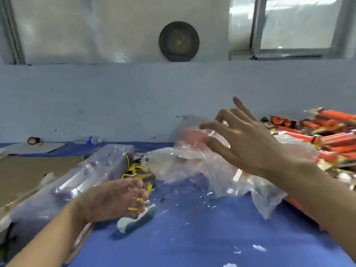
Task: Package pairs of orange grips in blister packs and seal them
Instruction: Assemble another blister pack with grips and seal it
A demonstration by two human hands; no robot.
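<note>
Orange grips (331, 132) lie in a big heap at the far right of the counter (192, 237). Just left of the heap is a crumpled pile of clear plastic bags (192, 164). The right hand (248, 143) hangs over that pile with its fingers spread wide, holding nothing. The left hand (115, 199) is low on the near left. Its fingers look curled around some small yellow pieces (134, 204), but it is blurry. A white and green pad (138, 218) lies just under it. I think this is the step of getting a new clear pack. Next, the right hand needs to come down and pinch just one, not the whole crinkly bunch, then fetch two grips.
</note>
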